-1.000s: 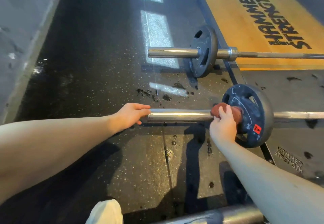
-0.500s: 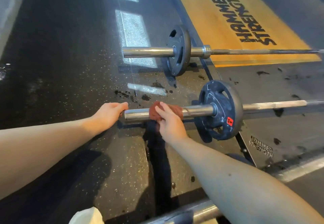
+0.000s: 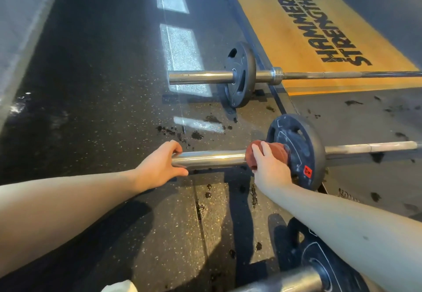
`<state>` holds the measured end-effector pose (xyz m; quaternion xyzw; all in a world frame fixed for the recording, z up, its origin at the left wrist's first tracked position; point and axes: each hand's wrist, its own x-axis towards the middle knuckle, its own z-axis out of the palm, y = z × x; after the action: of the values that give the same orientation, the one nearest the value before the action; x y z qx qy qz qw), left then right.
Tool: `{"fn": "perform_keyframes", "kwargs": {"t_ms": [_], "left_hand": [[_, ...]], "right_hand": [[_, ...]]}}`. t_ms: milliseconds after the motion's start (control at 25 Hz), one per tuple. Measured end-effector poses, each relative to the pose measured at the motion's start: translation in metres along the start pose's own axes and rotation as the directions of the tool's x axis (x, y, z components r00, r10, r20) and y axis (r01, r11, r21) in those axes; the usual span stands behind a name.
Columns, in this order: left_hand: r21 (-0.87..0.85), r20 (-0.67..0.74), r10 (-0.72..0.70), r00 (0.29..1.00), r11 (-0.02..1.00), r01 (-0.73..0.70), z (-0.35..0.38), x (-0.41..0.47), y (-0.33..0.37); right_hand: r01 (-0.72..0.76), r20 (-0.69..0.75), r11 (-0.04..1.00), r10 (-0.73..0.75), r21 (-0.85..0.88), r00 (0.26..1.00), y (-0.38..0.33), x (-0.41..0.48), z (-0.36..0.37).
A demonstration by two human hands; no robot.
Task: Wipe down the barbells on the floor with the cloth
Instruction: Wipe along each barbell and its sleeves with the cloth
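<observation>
Barbell [image 3: 212,158] sleeve's end sits in the cupped left hand [image 3: 159,166], bare steel runs to the cloth [image 3: 272,151] the right hand [image 3: 270,169] grips against the plate [image 3: 303,145], beyond lies "HAMMER STRENGTH" platform [image 3: 285,29].

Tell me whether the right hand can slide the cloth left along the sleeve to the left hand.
Probably yes: between the cloth under the right hand and the left hand, the sleeve is bare.

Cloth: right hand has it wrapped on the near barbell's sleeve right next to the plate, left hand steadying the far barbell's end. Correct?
Not quite. The head view shows the left hand steadying the end of the same near barbell, not the far barbell. The rest holds: the right hand wraps the cloth on the sleeve beside the plate.
</observation>
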<state>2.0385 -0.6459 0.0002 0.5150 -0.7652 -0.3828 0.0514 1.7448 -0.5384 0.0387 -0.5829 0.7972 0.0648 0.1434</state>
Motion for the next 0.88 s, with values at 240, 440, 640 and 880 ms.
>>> {"fn": "perform_keyframes", "kwargs": {"t_ms": [240, 440, 640, 880], "left_hand": [[-0.168, -0.013, 0.008, 1.000, 0.986, -0.010, 0.000, -0.001, -0.007], [-0.219, -0.037, -0.017, 0.999, 0.976, 0.008, 0.001, -0.002, -0.008], [-0.245, -0.037, -0.037, 0.999, 0.969, 0.026, -0.002, 0.002, -0.006], [-0.331, -0.018, -0.104, 0.994, 0.939, 0.092, -0.009, 0.020, -0.005]], "right_hand": [[0.074, -0.198, 0.935, -0.150, -0.346, 0.969, 0.008, 0.020, 0.013], [0.122, -0.249, 0.924, -0.222, -0.361, 0.943, 0.013, 0.038, 0.025], [0.270, -0.074, 0.916, -0.304, -0.296, 0.950, 0.022, 0.050, 0.006], [0.312, 0.049, 0.933, -0.308, -0.181, 0.950, 0.022, 0.071, -0.026]]}}
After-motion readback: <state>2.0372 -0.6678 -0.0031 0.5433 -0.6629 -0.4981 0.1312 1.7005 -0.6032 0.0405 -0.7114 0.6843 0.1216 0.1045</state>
